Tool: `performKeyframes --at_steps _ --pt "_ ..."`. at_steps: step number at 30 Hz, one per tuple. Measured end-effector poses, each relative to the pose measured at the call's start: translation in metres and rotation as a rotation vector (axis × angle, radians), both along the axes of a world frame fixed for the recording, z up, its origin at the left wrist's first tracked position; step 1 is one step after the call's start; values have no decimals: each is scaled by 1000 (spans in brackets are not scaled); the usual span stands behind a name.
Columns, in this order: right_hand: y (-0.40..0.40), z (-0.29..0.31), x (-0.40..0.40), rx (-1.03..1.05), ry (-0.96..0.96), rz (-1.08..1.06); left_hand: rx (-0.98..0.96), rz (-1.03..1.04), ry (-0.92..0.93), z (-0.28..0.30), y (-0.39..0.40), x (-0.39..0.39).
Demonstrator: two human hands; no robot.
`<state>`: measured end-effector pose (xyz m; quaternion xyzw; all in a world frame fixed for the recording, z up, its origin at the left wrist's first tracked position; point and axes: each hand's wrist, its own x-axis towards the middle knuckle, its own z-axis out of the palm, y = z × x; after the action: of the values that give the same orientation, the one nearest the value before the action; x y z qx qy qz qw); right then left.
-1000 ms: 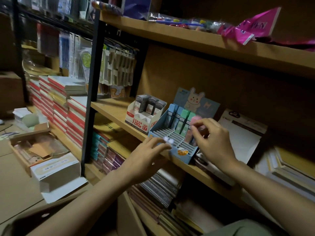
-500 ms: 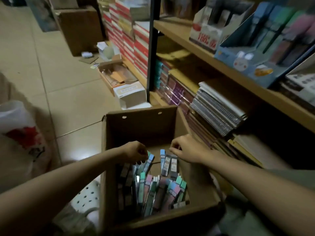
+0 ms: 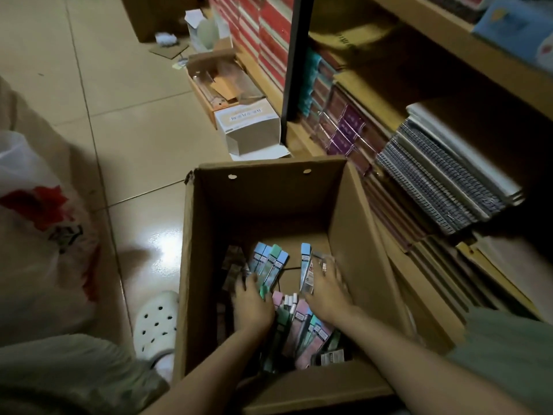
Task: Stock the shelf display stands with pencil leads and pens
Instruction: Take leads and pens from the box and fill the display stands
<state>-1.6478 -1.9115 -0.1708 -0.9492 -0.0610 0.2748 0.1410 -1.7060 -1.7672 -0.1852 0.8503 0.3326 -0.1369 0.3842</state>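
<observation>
**Head view: both hands down in the box of lead cases**

The cardboard box (image 3: 191, 265) stands on the floor near the shelf (image 3: 449, 37). The left hand (image 3: 251, 307) lies on pastel lead cases (image 3: 269, 265), fingers spread flat, probably sorting. The right hand (image 3: 326, 292) pinches a blue-capped case (image 3: 305, 265), probably to lift out for restocking.
</observation>
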Motion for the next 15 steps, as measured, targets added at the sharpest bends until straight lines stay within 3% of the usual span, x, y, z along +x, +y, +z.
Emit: performKeyframes --at_steps 8,15 --pt "5 -35 27 -58 66 -24 -53 -97 100 -39 18 16" --pt "10 -59 21 -73 -46 103 132 -252 31 -43 -4 18"
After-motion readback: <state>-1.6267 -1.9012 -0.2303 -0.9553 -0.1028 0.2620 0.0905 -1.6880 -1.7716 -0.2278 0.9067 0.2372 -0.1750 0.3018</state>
